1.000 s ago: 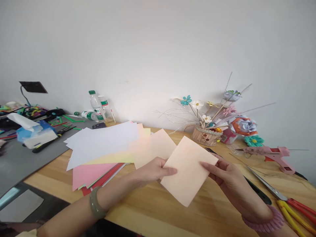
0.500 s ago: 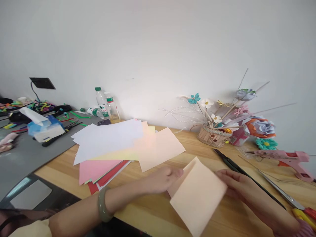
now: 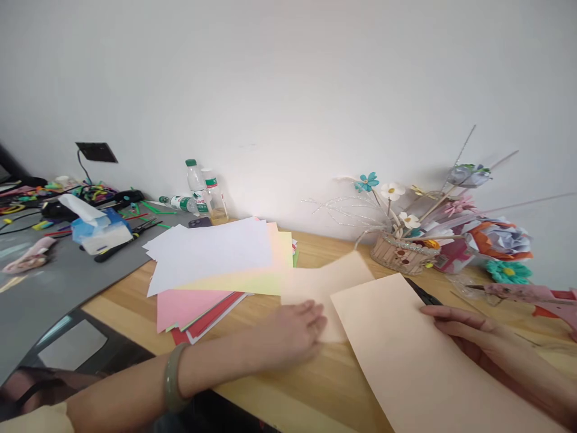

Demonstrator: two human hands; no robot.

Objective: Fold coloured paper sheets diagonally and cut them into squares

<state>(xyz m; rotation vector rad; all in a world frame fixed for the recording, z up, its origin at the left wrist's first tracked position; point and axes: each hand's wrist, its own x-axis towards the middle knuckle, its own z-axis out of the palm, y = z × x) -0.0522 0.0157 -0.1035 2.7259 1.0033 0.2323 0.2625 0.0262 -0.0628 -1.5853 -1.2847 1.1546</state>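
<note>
My right hand [image 3: 487, 340] grips the right edge of a peach sheet of paper [image 3: 419, 355], thumb below and fingers along the edge. This sheet spreads flat and runs past the bottom of the view. A second peach sheet [image 3: 315, 282] lies partly under it and beside the paper pile. My left hand [image 3: 297, 331] rests over that second sheet's lower left part, fingers loosely extended and slightly blurred. A green bangle [image 3: 174, 377] circles the left wrist.
A pile of white paper [image 3: 216, 249] over pink sheets [image 3: 192, 307] lies on the wooden table. Behind stand plastic bottles [image 3: 196, 186]. At the right are a flower basket [image 3: 401, 255], black-handled tool [image 3: 424, 293] and pink glue gun [image 3: 523, 293]. A tissue pack [image 3: 106, 231] sits left.
My left hand has let go of the folded peach sheet and moved onto the other one, which has shifted right. The sheet in my right hand has opened out. The view has turned left.
</note>
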